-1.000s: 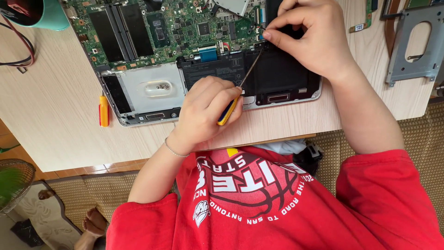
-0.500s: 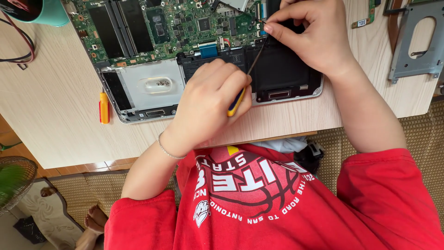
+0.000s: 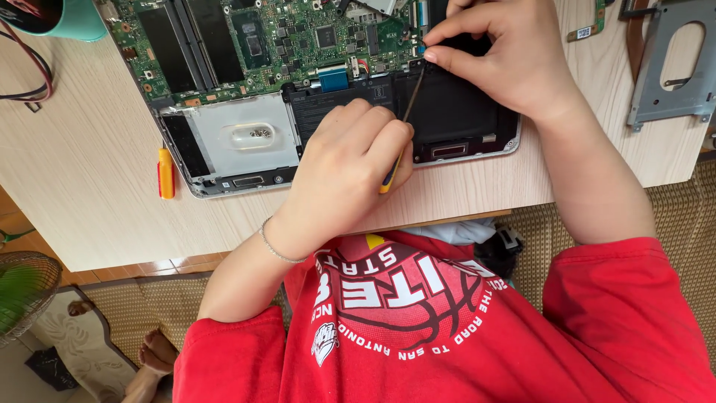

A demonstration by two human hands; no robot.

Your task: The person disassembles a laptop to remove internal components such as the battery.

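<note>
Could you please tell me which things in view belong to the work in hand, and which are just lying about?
In use:
- opened laptop with green circuit board
- black flat battery pack
- yellow-handled thin screwdriver, held by left hand
- right hand, fingers at the screwdriver's tip

Lying about:
- small orange-and-yellow screwdriver
- grey metal drive bracket
- teal cup
- black cable

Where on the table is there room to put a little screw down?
Bare table lies left of the opened laptop, past the small orange screwdriver, below the teal cup. A smaller patch lies between the laptop and the metal bracket. Around both hands it is crowded.
</note>
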